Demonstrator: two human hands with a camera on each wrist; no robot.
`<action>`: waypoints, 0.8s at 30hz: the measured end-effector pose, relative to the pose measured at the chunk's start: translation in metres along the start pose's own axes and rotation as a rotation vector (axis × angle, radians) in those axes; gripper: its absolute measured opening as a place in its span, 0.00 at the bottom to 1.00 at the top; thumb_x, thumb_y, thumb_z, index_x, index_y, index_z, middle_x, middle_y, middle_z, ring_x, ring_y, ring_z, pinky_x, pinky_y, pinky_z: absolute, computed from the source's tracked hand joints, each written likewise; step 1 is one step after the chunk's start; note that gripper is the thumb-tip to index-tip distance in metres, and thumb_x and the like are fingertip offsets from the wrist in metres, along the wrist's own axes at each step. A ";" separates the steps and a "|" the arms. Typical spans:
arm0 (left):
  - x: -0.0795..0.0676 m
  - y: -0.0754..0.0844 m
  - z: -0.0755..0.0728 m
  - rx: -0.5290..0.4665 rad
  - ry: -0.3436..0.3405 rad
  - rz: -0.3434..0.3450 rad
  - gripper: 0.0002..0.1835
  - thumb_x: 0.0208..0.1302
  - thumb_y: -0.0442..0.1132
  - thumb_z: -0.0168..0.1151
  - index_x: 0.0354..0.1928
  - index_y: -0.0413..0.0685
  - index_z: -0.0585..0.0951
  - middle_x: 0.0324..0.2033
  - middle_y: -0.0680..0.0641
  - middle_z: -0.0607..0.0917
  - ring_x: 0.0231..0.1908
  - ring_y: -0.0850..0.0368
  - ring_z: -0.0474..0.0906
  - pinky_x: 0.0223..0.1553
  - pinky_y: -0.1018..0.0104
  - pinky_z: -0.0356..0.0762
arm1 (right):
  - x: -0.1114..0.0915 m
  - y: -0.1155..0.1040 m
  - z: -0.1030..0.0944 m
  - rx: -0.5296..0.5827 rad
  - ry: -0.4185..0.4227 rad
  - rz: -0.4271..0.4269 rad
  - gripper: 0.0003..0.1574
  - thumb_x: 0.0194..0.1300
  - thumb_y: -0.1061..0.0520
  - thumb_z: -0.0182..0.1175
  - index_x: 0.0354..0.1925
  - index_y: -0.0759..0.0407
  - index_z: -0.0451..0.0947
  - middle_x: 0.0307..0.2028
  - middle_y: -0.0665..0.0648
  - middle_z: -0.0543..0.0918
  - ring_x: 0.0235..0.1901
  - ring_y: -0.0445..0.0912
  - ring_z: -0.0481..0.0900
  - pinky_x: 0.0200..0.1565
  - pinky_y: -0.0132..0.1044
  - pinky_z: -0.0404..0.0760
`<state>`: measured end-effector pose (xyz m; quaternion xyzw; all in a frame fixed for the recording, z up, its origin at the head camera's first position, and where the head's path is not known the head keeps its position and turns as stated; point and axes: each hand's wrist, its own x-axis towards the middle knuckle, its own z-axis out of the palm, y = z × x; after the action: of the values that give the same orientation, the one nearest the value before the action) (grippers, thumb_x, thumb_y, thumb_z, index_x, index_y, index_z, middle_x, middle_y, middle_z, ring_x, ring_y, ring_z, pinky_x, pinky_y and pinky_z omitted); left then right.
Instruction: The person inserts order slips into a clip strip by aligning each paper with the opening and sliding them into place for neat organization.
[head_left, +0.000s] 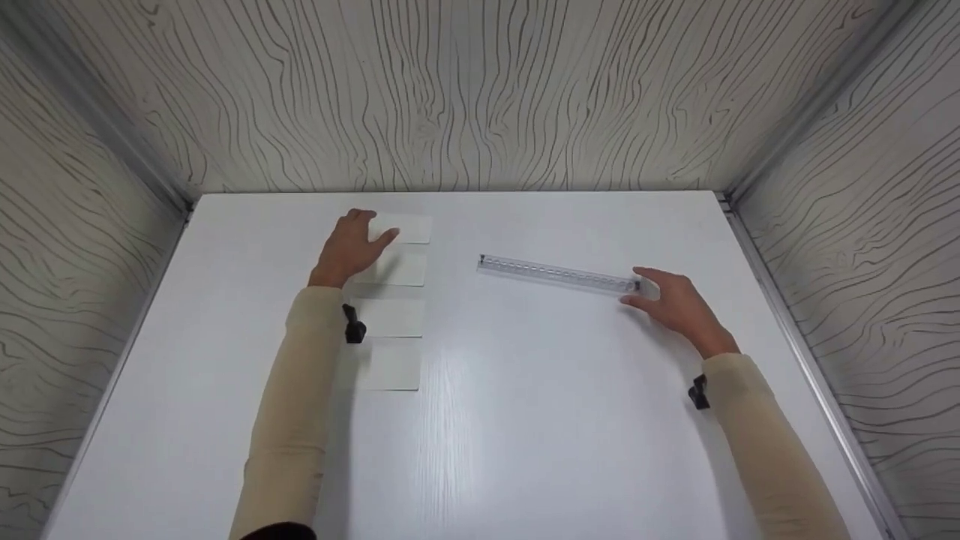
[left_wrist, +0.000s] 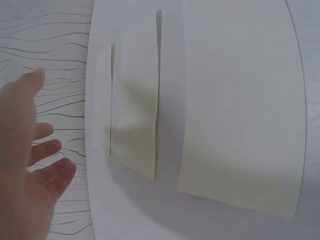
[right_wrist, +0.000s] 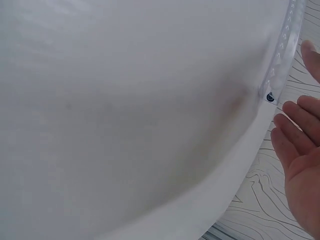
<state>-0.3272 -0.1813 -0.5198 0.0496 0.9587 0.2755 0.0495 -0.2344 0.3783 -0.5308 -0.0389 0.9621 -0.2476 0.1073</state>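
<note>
Several cream paper cards lie in a column left of the table's middle, among them the farthest card (head_left: 414,229) and the nearest card (head_left: 396,366). My left hand (head_left: 349,246) hovers by the left side of the two farthest cards, thumb spread from the fingers, nothing held. A long clear plastic strip (head_left: 559,274), with a row of round shapes inside and dark ends, lies slightly slanted right of the cards. My right hand (head_left: 681,306) is at its right end, thumb and fingers parted on either side. In the right wrist view the fingers (right_wrist: 295,132) look apart from the strip.
A white table (head_left: 525,420) carries everything. Wood-patterned panels stand behind it (head_left: 465,97) and along both sides, with metal rails at the corners. Beige sleeves cover both arms, and a small black wrist mount (head_left: 354,327) sits over the cards' left edge.
</note>
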 end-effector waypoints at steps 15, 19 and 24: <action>0.008 0.006 0.006 0.073 0.008 -0.004 0.40 0.80 0.59 0.51 0.78 0.35 0.62 0.80 0.33 0.61 0.81 0.36 0.55 0.81 0.42 0.56 | 0.007 0.004 0.016 0.009 -0.014 -0.010 0.40 0.80 0.42 0.56 0.78 0.61 0.63 0.76 0.69 0.69 0.77 0.67 0.63 0.77 0.66 0.60; 0.012 0.010 0.007 0.090 -0.003 0.019 0.39 0.80 0.57 0.52 0.79 0.37 0.62 0.80 0.36 0.62 0.81 0.38 0.55 0.82 0.43 0.55 | 0.006 0.006 0.016 0.012 0.008 -0.041 0.35 0.82 0.47 0.54 0.77 0.61 0.65 0.76 0.70 0.69 0.77 0.68 0.64 0.77 0.65 0.61; 0.014 0.013 0.011 0.086 -0.018 0.035 0.37 0.81 0.56 0.53 0.80 0.39 0.62 0.81 0.37 0.62 0.82 0.39 0.55 0.82 0.44 0.54 | 0.004 0.008 0.018 0.006 0.035 -0.074 0.31 0.83 0.51 0.53 0.77 0.60 0.67 0.76 0.70 0.69 0.76 0.68 0.64 0.76 0.65 0.62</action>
<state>-0.3387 -0.1634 -0.5230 0.0709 0.9682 0.2343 0.0512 -0.2347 0.3765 -0.5515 -0.0700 0.9610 -0.2551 0.0811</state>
